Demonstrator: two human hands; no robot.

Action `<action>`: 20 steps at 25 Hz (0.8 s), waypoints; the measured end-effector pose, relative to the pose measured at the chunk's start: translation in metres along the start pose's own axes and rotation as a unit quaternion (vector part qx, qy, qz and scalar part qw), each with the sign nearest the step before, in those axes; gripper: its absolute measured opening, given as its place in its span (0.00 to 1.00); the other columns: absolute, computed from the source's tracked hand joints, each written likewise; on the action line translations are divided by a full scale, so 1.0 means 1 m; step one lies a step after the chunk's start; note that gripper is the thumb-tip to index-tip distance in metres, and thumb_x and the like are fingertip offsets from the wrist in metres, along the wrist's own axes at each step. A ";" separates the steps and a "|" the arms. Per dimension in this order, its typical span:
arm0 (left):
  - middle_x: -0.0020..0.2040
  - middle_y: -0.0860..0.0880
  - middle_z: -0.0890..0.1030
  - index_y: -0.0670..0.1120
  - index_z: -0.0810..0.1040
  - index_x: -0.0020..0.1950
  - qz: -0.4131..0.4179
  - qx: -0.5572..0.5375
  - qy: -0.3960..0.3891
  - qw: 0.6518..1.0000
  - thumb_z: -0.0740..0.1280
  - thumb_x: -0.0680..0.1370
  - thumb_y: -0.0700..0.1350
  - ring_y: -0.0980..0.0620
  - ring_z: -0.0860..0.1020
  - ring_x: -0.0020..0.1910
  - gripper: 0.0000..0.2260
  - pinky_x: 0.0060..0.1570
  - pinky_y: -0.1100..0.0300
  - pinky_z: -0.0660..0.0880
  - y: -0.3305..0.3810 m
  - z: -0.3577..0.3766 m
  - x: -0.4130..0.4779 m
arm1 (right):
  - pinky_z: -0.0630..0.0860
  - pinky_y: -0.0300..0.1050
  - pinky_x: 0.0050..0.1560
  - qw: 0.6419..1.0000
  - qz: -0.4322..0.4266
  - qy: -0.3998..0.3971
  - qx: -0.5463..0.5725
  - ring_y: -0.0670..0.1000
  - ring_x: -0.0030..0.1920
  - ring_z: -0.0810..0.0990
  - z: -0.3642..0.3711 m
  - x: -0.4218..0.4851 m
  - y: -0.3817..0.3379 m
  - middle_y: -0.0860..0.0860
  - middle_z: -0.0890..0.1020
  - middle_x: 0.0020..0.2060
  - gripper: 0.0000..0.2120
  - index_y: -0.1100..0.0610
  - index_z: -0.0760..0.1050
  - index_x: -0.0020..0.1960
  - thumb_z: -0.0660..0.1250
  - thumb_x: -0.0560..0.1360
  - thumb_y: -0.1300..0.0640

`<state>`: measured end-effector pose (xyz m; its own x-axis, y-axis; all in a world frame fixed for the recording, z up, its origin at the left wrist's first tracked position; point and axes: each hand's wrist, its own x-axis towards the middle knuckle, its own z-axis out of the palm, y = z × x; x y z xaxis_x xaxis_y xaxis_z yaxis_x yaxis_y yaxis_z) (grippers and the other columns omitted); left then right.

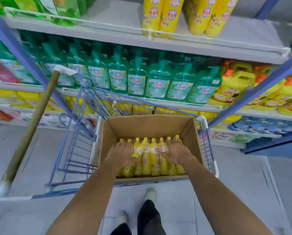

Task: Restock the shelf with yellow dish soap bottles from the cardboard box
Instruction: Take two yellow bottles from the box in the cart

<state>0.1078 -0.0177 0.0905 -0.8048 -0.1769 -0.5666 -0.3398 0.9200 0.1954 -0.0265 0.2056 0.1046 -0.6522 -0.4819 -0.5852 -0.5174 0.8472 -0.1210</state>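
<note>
A cardboard box [148, 126] sits open in a blue wire cart [84, 102]. A row of several yellow dish soap bottles [154, 156] lies inside it, caps pointing away from me. My left hand [121, 154] lies over the leftmost bottles, its thumb hooked under one tilted bottle [137, 150]. My right hand [176, 152] covers the rightmost bottles with the thumb stretched across a neighbouring one. On the top shelf [121, 33] stand matching tall yellow bottles [160, 16] at the right, with bare shelf space left of them.
Green pump bottles [136, 80] fill the middle shelf, with yellow jugs [235, 85] to their right. A wooden pole [35, 119] leans across the cart's left side. Blue shelf uprights [253, 95] frame the bay. My feet [149, 195] stand on the grey floor behind the cart.
</note>
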 end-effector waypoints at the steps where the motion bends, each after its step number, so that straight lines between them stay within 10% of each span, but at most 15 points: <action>1: 0.76 0.41 0.64 0.47 0.54 0.80 -0.007 0.004 -0.016 1.000 0.63 0.77 0.65 0.39 0.65 0.74 0.39 0.69 0.45 0.67 0.001 0.009 0.010 | 0.69 0.59 0.69 1.000 0.008 -0.017 0.001 0.63 0.74 0.64 0.009 0.009 0.011 0.60 0.64 0.75 0.37 0.57 0.59 0.78 0.60 0.78 0.35; 15: 0.73 0.42 0.68 0.45 0.54 0.80 -0.037 -0.070 -0.100 0.992 0.67 0.76 0.63 0.41 0.69 0.71 0.40 0.66 0.46 0.71 -0.002 0.129 0.161 | 0.72 0.50 0.62 0.972 0.179 -0.017 0.154 0.62 0.68 0.72 0.103 0.137 0.095 0.61 0.68 0.70 0.34 0.62 0.61 0.75 0.66 0.79 0.42; 20: 0.64 0.38 0.74 0.41 0.60 0.74 -0.064 -0.111 -0.026 0.991 0.72 0.77 0.47 0.37 0.78 0.60 0.31 0.53 0.46 0.78 0.000 0.161 0.188 | 0.72 0.52 0.67 0.957 0.225 0.020 0.181 0.61 0.69 0.71 0.128 0.161 0.101 0.60 0.68 0.69 0.41 0.60 0.60 0.76 0.73 0.72 0.41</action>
<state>0.0351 0.0055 -0.1448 -0.7239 -0.2631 -0.6377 -0.5404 0.7909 0.2873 -0.1128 0.2418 -0.1046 -0.7878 -0.0521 -0.6138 0.0421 0.9895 -0.1381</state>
